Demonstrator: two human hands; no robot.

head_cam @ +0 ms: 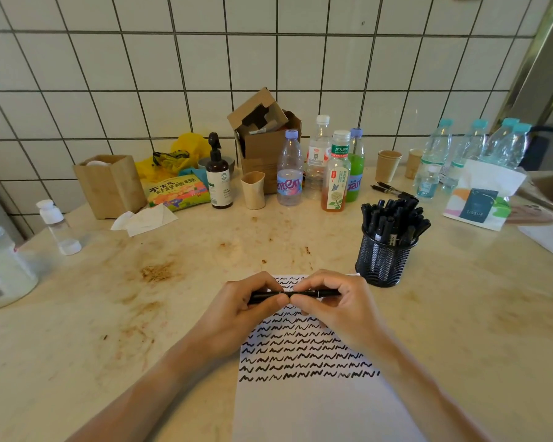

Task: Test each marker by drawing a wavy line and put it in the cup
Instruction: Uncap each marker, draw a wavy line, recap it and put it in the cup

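A black marker [304, 294] lies level between both hands, above a white sheet of paper [316, 406] covered with rows of black wavy lines. My left hand [246, 309] grips its left end and my right hand [332, 306] pinches its right part; thumbs meet near the middle. Whether the cap is on or off is hidden by the fingers. A black mesh cup [382, 260] full of several black markers stands just right of and beyond my right hand. Two more black pens [391, 189] lie on the table further back.
Along the tiled wall stand several drink bottles [334, 177], a pump bottle [217, 177], paper cups [388, 165], a cardboard box [262, 138], a wooden box [110, 183] and a tissue pack [479, 202]. A jar [0, 272] and small bottle [58, 226] sit at left.
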